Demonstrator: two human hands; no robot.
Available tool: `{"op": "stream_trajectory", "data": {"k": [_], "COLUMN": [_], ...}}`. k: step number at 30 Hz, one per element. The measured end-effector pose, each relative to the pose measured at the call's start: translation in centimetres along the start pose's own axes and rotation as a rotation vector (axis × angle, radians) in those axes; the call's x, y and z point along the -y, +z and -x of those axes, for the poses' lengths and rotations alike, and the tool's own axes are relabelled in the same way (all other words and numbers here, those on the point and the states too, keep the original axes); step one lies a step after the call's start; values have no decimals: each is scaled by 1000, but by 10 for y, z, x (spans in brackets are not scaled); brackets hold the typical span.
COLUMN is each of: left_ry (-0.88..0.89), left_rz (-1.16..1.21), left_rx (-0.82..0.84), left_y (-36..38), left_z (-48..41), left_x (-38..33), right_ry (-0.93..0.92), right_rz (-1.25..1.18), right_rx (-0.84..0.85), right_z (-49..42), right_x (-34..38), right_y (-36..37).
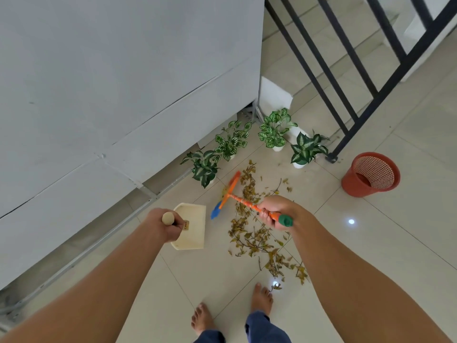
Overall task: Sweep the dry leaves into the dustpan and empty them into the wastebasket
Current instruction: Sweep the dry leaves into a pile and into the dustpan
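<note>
The dry leaves lie in one loose trail on the tiled floor, running from the centre of the frame down toward the lower right. They are too many to count, and a few twigs are mixed in. None shows in the dustpan, so the sweeping step looks barely begun and the emptying not started. The right hand is wrapped round the orange handle of the broom, just below its green end cap. The broom's head sits at the left edge of the leaves, between them and the pan. The left hand, well apart from the right, grips the pan's wooden handle just left of centre; whether the pan's lip touches the floor cannot be told. The next move likely calls for carrying the broom head to the far, right side of the trail, setting the pan's open edge flat toward it, and drawing the leaves left in short strokes. The red wastebasket stands at the right edge of the frame, well apart from the leaves. By count: one broom, one dustpan, one wastebasket, four potted plants above the leaves, two bare feet at the bottom centre, and one black railing at the upper right.
</note>
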State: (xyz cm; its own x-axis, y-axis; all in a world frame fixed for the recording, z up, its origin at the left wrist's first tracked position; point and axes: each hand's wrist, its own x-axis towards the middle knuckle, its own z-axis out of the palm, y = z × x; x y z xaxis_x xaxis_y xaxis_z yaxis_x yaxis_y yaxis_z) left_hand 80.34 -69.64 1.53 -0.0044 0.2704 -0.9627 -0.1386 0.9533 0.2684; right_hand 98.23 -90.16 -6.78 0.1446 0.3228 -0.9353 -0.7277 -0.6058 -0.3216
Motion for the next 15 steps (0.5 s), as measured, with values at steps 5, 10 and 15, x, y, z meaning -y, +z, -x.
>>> {"op": "stream_trajectory", "data": {"k": [5,10,15], "left_ry": [9,-14,-15], "left_rz": [-37,-70,-53], "left_rx": [-19,-39,-37], "left_y": [10,21,27], "left_z": [5,0,-2], "left_x": [9,16,24], "right_ry": [-43,45,-5], "right_rz": [-27,-40,-72], "right_rx": [-12,37,46], "right_z": [12,18,-6], "right_x": [-4,-5,20], "right_y": [-18,-39,-42]}}
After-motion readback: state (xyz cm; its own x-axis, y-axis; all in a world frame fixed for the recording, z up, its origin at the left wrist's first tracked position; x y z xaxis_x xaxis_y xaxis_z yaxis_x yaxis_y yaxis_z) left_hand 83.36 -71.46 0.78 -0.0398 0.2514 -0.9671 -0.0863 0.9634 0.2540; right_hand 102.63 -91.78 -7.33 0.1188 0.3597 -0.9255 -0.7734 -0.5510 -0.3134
